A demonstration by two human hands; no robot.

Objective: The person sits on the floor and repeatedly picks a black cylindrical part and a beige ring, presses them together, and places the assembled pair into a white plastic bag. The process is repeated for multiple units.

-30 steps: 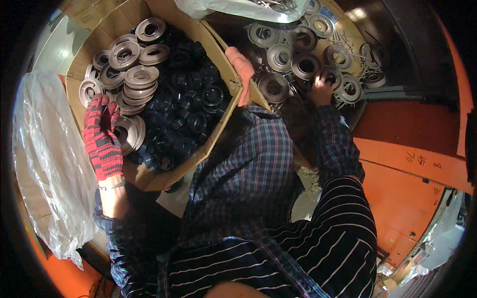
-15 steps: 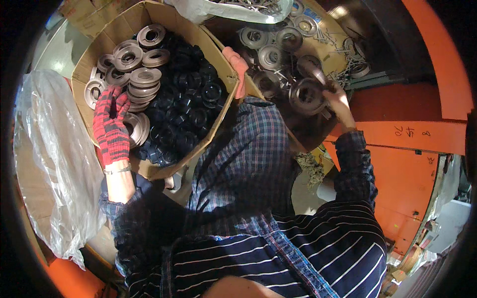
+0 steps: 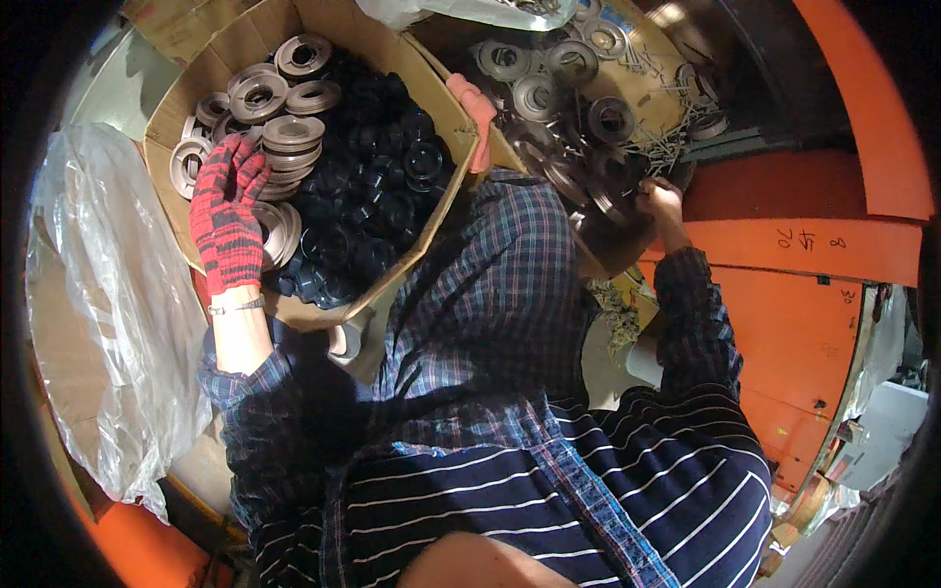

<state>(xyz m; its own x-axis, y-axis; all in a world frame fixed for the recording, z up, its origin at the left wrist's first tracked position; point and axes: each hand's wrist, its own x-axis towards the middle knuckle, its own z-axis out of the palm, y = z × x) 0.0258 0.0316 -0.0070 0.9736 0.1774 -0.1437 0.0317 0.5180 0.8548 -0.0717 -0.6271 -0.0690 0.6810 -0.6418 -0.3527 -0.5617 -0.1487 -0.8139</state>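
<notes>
My left hand (image 3: 227, 220), in a red and black striped glove, lies over grey metal rings in a cardboard box (image 3: 162, 132). Its fingers are loosely stretched with a gap between them, beside a stack of rings (image 3: 292, 137); no ring shows in its grasp. Black ring-shaped parts (image 3: 377, 181) fill the box's right side. On the right, my bare right hand (image 3: 662, 199) has curled fingers at the edge of a dim heap of metal rings. A tilted ring (image 3: 606, 194) lies close to its fingertips. Shadow hides what the fingers hold, if anything.
A pink cloth (image 3: 474, 113) hangs over the wall between the two boxes. Loose bolts or pins (image 3: 667, 145) lie beyond the right heap. Orange panels (image 3: 765, 323) stand at right, and a clear plastic sheet (image 3: 108, 323) hangs at left. A plastic bag lies at the top.
The ring that my right hand held has left its grasp, and tilted rings now lie in the heap nearby. The right hand is slightly lower in the heap. My left hand has barely shifted.
</notes>
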